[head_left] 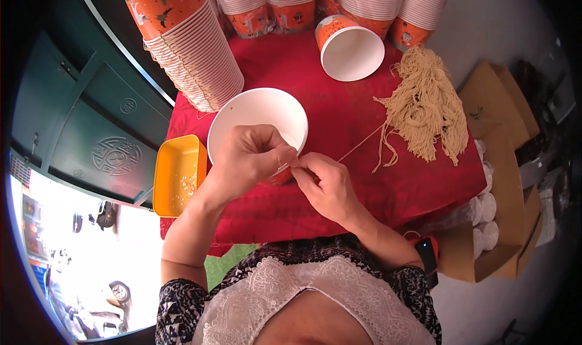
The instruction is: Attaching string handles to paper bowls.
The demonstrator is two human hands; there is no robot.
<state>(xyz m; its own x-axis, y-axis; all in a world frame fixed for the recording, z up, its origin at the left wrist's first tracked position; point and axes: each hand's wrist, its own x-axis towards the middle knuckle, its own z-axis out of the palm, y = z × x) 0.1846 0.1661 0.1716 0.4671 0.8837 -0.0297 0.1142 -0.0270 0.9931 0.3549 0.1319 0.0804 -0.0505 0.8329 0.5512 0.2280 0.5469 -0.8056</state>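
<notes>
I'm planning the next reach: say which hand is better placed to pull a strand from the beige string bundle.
Right, probably: the right hand is nearer the string bundle; the left hand is farther off, over the paper bucket.

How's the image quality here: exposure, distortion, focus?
Head view: the outdoor ground at lower left is blown out to white; head view: the green door looks bowed, and black fisheye rim cuts the corners; head view: left hand and right hand look fairly sharp, but the thin thread is hard to follow where they meet.
</notes>
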